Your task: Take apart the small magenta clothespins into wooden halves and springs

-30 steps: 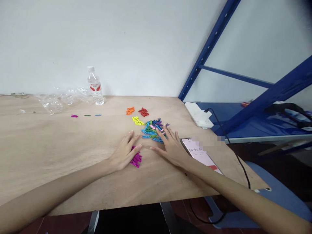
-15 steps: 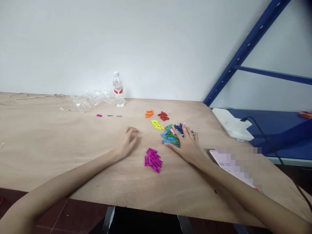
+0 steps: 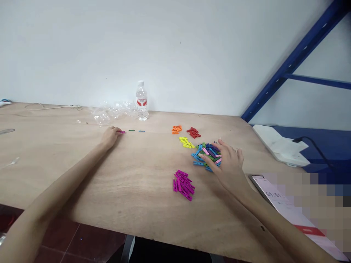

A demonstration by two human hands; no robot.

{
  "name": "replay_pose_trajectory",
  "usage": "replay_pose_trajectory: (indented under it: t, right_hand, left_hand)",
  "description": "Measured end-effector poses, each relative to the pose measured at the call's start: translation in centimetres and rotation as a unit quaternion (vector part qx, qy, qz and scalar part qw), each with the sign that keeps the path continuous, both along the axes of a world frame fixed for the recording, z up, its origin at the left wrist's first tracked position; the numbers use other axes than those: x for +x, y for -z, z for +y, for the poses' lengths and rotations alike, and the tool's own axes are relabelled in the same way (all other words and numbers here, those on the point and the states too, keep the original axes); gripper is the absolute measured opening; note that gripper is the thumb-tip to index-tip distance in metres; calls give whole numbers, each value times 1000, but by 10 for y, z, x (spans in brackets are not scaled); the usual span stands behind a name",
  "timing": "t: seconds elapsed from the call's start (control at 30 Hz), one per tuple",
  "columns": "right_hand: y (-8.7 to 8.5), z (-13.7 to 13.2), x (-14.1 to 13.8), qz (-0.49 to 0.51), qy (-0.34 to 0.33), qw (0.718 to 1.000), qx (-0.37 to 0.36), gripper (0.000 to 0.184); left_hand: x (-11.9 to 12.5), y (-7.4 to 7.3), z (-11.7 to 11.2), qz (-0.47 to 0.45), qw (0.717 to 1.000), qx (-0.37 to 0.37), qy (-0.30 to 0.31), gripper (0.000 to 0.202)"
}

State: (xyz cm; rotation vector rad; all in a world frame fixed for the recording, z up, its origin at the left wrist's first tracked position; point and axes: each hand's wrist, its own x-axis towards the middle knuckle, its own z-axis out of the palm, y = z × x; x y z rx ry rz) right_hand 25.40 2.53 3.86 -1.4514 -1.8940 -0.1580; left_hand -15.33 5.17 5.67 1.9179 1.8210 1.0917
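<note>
My left hand (image 3: 109, 137) reaches far out on the table with its fingers closed on the end of a single magenta clothespin (image 3: 122, 132). A green clothespin (image 3: 131, 130) and a light blue clothespin (image 3: 142, 131) lie in line just to its right. My right hand (image 3: 229, 160) is open, fingers spread, at the right side of a mixed pile of blue, green, pink and purple clothespins (image 3: 207, 156), partly covering it. Around that pile lie sorted groups: yellow clothespins (image 3: 187, 142), orange clothespins (image 3: 177, 129), red clothespins (image 3: 193, 132) and, nearer me, magenta clothespins (image 3: 184, 185).
A water bottle (image 3: 142, 101) stands by the wall beside crumpled clear plastic (image 3: 109, 113). At right are a phone (image 3: 276, 199) showing a timer and a white device (image 3: 279, 146) with a black cable. A blue metal frame (image 3: 287, 69) rises behind.
My left hand has moved left and away from me, from the table's middle to the lone magenta clothespin. My right hand has shifted slightly rightward off the pile, uncovering more of it. The view has turned left.
</note>
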Motion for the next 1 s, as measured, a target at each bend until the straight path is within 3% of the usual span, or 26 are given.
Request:
replay_pose_trajectory:
  t: [0.07, 0.1, 0.17, 0.23, 0.3, 0.4, 0.47, 0.63, 0.73, 0.87, 1.0]
  right_hand:
    - [-8, -10, -8, 80, -35, 995, -39, 50]
    - [-13, -17, -12, 125, -69, 985, -97, 43]
    - [-24, -35, -21, 200, -192, 929, -244, 34]
    - [-36, -58, -29, 248, -301, 852, -351, 42]
    - [-48, -83, -32, 262, -344, 823, -368, 49]
    - [-59, -113, -31, 256, -343, 848, -313, 30]
    - [-61, -126, -26, 255, -327, 872, -259, 27]
    - [-61, -143, -12, 244, -337, 898, -141, 39]
    - [-64, -150, -9, 226, -344, 903, -126, 43]
    - [-66, -154, -7, 238, -340, 902, -123, 39]
    - [-61, -141, -10, 267, -308, 893, -190, 16]
  left_hand:
    - [30, 3, -23, -27, 999, -18, 36, 18]
    - [48, 3, -38, -42, 997, -31, 62, 18]
    - [86, 0, -73, -66, 988, -59, 125, 18]
    - [122, -11, -108, -85, 975, -82, 186, 18]
    - [148, -27, -135, -115, 956, -110, 248, 16]
    - [168, -48, -156, -146, 943, -95, 283, 12]
    - [172, -55, -160, -126, 943, -49, 303, 9]
    - [171, -56, -166, 3, 907, 159, 390, 45]
    - [170, -56, -170, 63, 884, 216, 411, 57]
    - [175, -56, -171, 68, 883, 214, 413, 50]
    - [186, -48, -163, -22, 933, 70, 353, 19]
